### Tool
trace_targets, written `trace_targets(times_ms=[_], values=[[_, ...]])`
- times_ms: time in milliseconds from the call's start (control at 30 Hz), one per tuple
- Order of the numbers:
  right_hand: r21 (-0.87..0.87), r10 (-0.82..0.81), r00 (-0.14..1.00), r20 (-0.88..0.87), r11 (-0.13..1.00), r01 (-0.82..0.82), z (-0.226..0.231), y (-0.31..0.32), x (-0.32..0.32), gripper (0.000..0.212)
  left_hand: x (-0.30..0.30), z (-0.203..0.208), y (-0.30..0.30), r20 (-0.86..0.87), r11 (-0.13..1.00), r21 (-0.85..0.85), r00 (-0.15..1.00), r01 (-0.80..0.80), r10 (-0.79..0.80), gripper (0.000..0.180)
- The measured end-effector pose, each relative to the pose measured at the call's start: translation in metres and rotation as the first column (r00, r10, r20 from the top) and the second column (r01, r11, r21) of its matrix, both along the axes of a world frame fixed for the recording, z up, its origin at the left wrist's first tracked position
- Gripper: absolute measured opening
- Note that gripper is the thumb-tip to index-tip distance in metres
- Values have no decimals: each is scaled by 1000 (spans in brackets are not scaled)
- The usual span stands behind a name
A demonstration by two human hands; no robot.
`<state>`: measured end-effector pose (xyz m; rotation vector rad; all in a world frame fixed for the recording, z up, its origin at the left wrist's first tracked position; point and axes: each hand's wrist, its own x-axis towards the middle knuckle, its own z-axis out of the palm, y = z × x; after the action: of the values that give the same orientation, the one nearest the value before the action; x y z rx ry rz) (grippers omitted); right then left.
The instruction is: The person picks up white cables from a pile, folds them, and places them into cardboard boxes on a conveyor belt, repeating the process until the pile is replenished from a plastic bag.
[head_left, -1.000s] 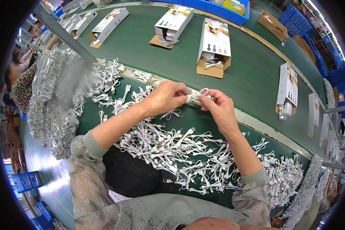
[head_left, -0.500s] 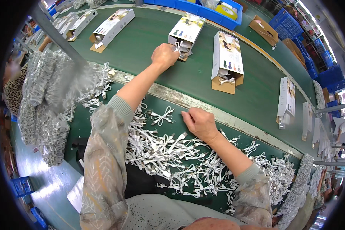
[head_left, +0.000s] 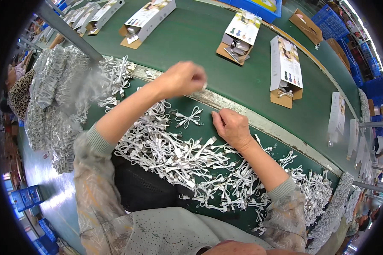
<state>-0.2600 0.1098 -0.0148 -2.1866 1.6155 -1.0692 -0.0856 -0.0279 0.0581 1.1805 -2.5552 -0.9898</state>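
My left hand (head_left: 184, 79) hangs over the near metal rail with its fingers curled. Motion smears the fingertips, so I cannot make out whether anything is between them. My right hand (head_left: 233, 127) rests in a loose fist beside the rail, and nothing shows in it. Between and below my hands lies a heap of short white charging cables (head_left: 174, 148). One tied cable (head_left: 189, 117) sits apart, close to my right hand. Beyond the rail, an open printed carton (head_left: 244, 27) shows silvery bags at its mouth. A second carton (head_left: 286, 63) has a white cable at its opening.
The green conveyor belt (head_left: 191, 51) carries several more cartons, among them a white carton (head_left: 149, 19) at the upper left. Bagged cable bundles (head_left: 51, 102) are stacked at the left by a metal post (head_left: 68, 36). A blue crate (head_left: 268, 15) stands at the far side.
My left hand has drawn back from the carton's mouth, where it held a white cable, toward the rail. The cartons have shifted right in view. My right hand stays closed in about the same place.
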Motion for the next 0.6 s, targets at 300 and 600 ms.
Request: trace_targets(times_ms=[300, 600], values=[[-58, -25, 1000, -12, 998, 24, -3, 2, 5, 26, 49, -3, 79, 144, 999, -42, 990, -3, 9, 19], [-99, -86, 995, -42, 992, 82, -8, 1, 4, 24, 33, 23, 91, 298, 992, -66, 947, -104, 119, 26]])
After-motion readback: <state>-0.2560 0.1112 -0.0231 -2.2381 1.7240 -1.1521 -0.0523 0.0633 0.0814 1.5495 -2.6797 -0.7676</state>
